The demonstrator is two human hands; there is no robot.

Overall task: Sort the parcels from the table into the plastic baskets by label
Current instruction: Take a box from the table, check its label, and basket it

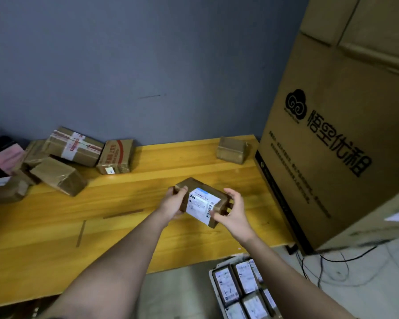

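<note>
Head view: lone parcel (232, 150) beside tall carton (332, 134).

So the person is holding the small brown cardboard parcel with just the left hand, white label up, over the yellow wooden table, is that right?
Not quite. The head view shows both hands on the small brown cardboard parcel: the left hand grips one end and the right hand the other. The rest holds: its white label faces up, over the yellow wooden table.

A flat blue-grey wall (136, 54) rises beyond the hands, a yellow wooden table (44, 238) spreads beneath them, a tall printed carton (332, 139) stands to their right, and black cables (332, 268) trail over pale floor (378, 284).
</note>
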